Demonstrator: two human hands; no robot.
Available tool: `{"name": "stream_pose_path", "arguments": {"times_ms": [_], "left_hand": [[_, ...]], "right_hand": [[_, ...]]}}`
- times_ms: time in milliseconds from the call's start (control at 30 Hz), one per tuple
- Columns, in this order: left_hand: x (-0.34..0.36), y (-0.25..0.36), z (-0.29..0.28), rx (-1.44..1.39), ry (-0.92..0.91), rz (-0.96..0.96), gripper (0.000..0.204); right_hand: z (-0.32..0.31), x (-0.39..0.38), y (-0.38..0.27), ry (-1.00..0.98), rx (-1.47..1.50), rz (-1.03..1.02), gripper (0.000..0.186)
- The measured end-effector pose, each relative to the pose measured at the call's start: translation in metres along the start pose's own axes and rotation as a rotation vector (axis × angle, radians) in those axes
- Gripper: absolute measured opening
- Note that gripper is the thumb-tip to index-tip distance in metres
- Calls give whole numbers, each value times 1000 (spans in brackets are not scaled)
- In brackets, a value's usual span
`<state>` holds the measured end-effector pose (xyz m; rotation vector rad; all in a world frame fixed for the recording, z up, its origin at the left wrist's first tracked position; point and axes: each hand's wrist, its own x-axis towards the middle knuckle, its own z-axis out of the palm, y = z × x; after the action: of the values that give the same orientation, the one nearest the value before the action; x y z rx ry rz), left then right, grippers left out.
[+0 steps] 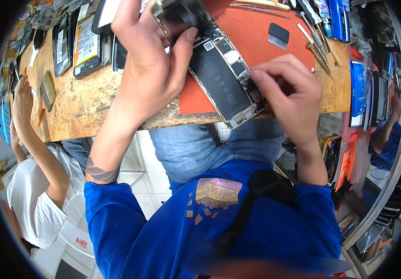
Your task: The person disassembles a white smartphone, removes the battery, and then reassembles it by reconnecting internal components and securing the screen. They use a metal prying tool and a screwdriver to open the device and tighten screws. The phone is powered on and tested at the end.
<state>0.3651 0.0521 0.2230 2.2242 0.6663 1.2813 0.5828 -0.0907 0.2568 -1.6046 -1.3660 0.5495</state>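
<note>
Black battery seated, phone opened; your left hand holds the unclosed screen; your right hand touches the phone, grip unclear.

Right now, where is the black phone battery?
It's in the head view, above centre, slightly right, inside the opened phone between the left hand and right hand; battery faces up.

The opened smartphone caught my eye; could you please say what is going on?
A person in a blue top is handling an opened rectangular smartphone, its black battery exposed, at the edge of a wooden workbench with an orange-red mat. The left hand holds a dark panel raised at the phone's far end; the right hand is at its right edge. Whether it pinches anything is unclear.
</note>
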Motion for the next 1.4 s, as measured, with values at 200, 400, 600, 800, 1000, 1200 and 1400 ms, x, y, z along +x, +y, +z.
{"name": "stream_pose_path", "arguments": {"times_ms": [200,400,600,800,1000,1200,1400], "left_hand": [[2,0,-2,-23,47,27,94],[22,13,-23,336,-178,282,59],[21,29,-21,150,-170,145,21],[22,28,-21,189,-247,140,13],[17,24,-18,136,-210,104,4],[16,21,-17,132,-227,86,5],[17,22,-15,156,-228,84,5]], "right_hand": [[-19,13,-7,-143,479,283,17],[-10,22,-11,-198,615,303,18],[3,31,-16,-230,627,245,21],[11,37,-20,-295,506,152,20],[7,47,-30,-372,440,159,19],[9,60,-27,-380,402,75,18],[14,75,-22,-429,448,10,13]]}}
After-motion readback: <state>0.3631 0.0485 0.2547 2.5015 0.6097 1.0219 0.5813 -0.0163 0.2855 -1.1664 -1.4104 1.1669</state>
